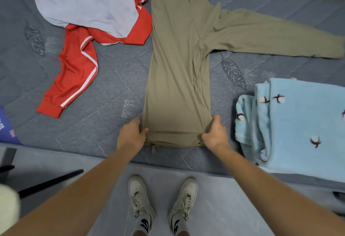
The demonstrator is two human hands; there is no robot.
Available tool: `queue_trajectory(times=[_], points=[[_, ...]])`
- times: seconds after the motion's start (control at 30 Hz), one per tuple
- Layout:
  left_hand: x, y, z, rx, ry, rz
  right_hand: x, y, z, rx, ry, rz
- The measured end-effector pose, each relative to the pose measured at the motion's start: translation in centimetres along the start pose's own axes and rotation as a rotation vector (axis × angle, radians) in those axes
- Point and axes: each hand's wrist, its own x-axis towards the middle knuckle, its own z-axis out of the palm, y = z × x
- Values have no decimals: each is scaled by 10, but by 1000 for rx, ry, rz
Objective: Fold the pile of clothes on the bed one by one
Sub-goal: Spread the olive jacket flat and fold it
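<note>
Already, the fingers [143, 131] of both hands were curled, pinching the near hem corners of the long olive-green zip jacket [177, 71]: left hand [131, 133], right hand [214, 133]. Its long axis ran straight away from them across the grey quilted bed [104, 86], one sleeve stretched rightward.

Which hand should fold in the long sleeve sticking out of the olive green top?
Probably the right hand. The sleeve of the olive green top stretches out to that side. The left hand pinches the opposite hem corner and would have to cross over.
</note>
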Motion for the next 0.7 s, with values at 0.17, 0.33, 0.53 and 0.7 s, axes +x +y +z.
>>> queue_trajectory(times=[0.17,0.33,0.53,0.7], points=[[-15,40,-6,259,256,301,-10,-25,-1,-448,316,-380],[9,88,0,256,98,575,19,-67,-9,-367,168,-571],[82,139,15,230,125,653,116,-116,-14,90,222,-248],[151,162,11,291,146,685,173,-159,-23,252,259,-99]])
